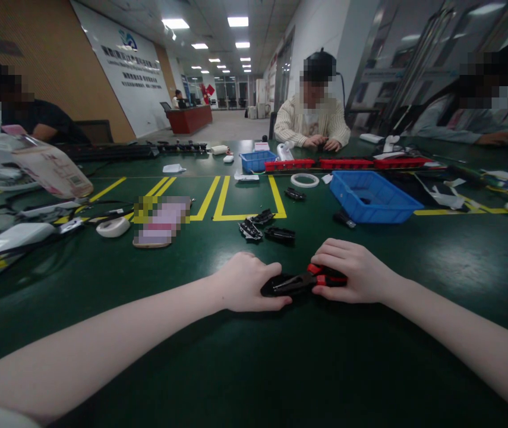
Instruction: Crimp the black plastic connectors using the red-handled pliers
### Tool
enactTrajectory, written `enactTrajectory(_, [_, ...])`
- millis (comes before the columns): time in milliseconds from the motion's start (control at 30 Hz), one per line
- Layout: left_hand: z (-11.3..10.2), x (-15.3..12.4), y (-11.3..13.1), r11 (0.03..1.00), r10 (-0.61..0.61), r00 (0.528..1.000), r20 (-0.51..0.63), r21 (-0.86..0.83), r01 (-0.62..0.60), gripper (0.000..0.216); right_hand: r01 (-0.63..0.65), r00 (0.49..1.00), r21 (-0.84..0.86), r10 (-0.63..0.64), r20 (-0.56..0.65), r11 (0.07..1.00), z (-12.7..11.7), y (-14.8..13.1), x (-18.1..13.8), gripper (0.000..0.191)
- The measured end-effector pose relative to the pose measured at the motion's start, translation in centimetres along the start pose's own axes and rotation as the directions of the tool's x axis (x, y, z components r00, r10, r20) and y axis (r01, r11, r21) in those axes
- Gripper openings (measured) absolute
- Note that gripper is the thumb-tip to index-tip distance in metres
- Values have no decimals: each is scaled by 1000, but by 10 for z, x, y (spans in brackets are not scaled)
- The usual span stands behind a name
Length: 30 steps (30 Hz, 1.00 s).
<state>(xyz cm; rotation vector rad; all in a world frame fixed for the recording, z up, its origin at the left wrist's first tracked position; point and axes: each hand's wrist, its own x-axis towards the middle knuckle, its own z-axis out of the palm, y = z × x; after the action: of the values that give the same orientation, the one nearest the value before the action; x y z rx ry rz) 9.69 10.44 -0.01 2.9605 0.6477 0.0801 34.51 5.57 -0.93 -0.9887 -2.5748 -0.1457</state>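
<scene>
My right hand is closed around the red-and-black handles of a pair of pliers. The dark jaws point left and lie against a small black plastic part. My left hand grips that part between thumb and fingers, low over the green table. Whether the jaws bite on the part cannot be made out. Just beyond my hands lie several similar black pieces, among them one dark clip-like piece and one with silvery edges.
A blue bin stands right of centre, with a small black connector in front. A white ring, a red strip and a smaller blue bin lie farther back. A phone, cables and a bottle occupy the left. Other people sit around the table.
</scene>
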Motion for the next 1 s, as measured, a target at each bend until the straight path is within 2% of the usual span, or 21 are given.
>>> enactTrajectory(400, [3,0,-2,998,30,999,-15,47,-30,39,14,1000,-60,-14,5,998,-1,-6,3,32])
enactTrajectory(767, [0,0,-2,999,37,999,10,37,-38,40,26,1000,-54,-26,4,998,-3,-1,1,30])
enactTrajectory(1000, [0,0,-2,999,49,999,14,3,-49,38,-35,999,-89,38,32,995,-4,-13,1,31])
